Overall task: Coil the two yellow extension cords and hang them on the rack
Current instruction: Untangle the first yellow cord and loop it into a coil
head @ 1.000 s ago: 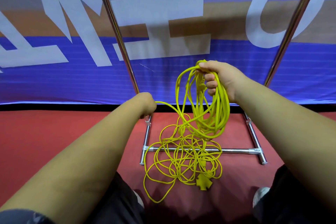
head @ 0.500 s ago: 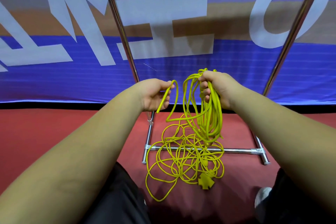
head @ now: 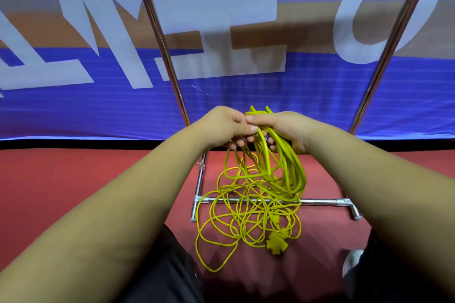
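Far left: red floor (head: pixel 73 192), matte, with a fine carpet-like nap; behind it a blue banner (head: pixel 246 101) with large pale block letters and faint horizontal ribbing. We note the rack's left upright (head: pixel 160 39), a slim polished metal tube that leans in this wide view and runs down to a short foot tube on the floor. Just right of it, the left hand (head: pixel 224 128) has its fingers curled, pinching a strand at the top of the coiled loops (head: pixel 288 174); its fingertips meet those of the right hand. The loops are smooth, round-section yellow extension cord, gathered in a long oval bundle that hangs between the two forearms. The right hand (head: pixel 283 128) grips the top of the bundle, fingers wrapped round several strands. Below, a loose tangle (head: pixel 236 219) of the same yellow cord lies on the floor in overlapping rings, draped across the rack's horizontal base bar (head: pixel 320 202). A flat, cross-shaped yellow socket block (head: pixel 275 245) lies at the near edge of the tangle. We cannot tell where one cord ends and the other begins. Right: the second upright (head: pixel 394 39), same bright tube. Lower right: the rounded grey toe of a shoe (head: pixel 352 262).
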The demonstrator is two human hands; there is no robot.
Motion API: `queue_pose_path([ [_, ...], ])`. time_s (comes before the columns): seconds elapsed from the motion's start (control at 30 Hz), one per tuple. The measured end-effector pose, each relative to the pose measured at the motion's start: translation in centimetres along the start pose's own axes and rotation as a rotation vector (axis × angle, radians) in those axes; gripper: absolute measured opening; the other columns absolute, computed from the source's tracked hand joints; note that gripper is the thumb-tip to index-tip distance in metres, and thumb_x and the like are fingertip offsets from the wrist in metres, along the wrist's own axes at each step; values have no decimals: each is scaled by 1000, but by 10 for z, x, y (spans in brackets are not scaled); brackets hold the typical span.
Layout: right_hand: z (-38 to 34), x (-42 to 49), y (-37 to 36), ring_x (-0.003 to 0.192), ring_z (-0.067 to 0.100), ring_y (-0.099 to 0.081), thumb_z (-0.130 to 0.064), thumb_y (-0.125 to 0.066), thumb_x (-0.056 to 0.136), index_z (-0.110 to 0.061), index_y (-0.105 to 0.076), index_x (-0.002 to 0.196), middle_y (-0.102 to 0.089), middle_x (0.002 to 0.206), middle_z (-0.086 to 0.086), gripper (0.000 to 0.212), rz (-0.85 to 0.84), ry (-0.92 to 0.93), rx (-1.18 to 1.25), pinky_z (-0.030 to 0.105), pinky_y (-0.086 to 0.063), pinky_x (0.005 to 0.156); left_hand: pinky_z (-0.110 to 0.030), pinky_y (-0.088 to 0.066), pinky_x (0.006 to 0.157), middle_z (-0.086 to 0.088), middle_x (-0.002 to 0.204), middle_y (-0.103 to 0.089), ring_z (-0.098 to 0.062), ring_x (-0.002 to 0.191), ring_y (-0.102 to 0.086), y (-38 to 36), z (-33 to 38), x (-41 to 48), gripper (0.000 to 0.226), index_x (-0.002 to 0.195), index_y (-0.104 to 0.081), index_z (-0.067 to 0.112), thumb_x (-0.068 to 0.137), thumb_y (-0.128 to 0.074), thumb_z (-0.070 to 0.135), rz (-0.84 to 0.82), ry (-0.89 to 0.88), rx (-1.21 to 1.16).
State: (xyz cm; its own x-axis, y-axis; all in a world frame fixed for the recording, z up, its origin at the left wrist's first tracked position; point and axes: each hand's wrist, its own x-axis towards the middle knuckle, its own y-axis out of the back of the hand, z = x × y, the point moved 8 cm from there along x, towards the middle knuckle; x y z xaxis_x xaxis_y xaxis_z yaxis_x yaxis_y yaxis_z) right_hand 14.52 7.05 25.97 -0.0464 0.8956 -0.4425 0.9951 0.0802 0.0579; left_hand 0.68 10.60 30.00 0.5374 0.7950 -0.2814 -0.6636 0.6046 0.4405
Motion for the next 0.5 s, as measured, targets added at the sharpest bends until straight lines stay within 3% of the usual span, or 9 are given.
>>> queue_pose_path([
  [0.1, 0, -7, -1, 52, 12, -53, -46, -83, 88, -17, -73, 79, -61, 62, 1, 33, -36, -17, -68, 23, -47, 51, -18, -43, 51, 8, 63, -68, -7, 53, -55, 4, 4, -3, 24, 88, -78, 12, 89, -81, 36, 25, -62, 232],
  [0.23, -2, -10, -10, 63, 16, -71, -25, -81, 91, -8, -77, 88, -75, 81, 9, 17, -125, 3, -94, 29, -58, 61, -28, -52, 75, 9, 83, -74, -12, 81, -68, 11, 7, -3, 30, 90, -74, 23, 76, -89, 45, -53, -75, 536],
  [0.3, -1, -12, -15, 66, 20, -70, -18, -75, 94, -8, -72, 80, -72, 77, 11, 18, -179, -20, -94, 39, -61, 75, -34, -47, 69, 3, 90, -65, -20, 85, -60, 27, 11, -4, 50, 93, -60, 20, 68, -92, 50, 66, -107, 772],
  [0.37, -6, -15, -21, 61, 20, -60, -14, -69, 96, -9, -66, 74, -61, 69, 9, 23, -217, -8, -98, 41, -61, 72, -37, -47, 77, 2, 108, -53, -23, 99, -52, 41, 18, -4, 76, 105, -49, 22, 56, -95, 57, 215, -198, 897],
  [0.4, -10, -17, -22, 56, 18, -55, -12, -67, 97, -10, -64, 74, -56, 67, 6, 23, -226, 10, -95, 38, -59, 65, -41, -50, 90, 1, 123, -50, -25, 112, -50, 41, 20, -5, 92, 120, -47, 25, 51, -96, 61, 210, -258, 899],
  [0.47, -19, -25, -25, 51, 15, -46, -7, -63, 96, -11, -63, 75, -50, 64, 3, 22, -255, 42, -94, 33, -50, 57, -44, -37, 116, 2, 158, -34, -26, 143, -37, 30, 21, -3, 125, 151, -31, 35, 47, -93, 65, 88, -376, 916],
  [0.5, -22, -29, -26, 49, 14, -44, -5, -60, 96, -11, -61, 74, -47, 64, 3, 23, -273, 52, -101, 32, -47, 55, -41, -30, 120, 3, 167, -26, -24, 151, -29, 23, 22, -2, 131, 158, -24, 38, 49, -91, 64, 23, -429, 923],
])
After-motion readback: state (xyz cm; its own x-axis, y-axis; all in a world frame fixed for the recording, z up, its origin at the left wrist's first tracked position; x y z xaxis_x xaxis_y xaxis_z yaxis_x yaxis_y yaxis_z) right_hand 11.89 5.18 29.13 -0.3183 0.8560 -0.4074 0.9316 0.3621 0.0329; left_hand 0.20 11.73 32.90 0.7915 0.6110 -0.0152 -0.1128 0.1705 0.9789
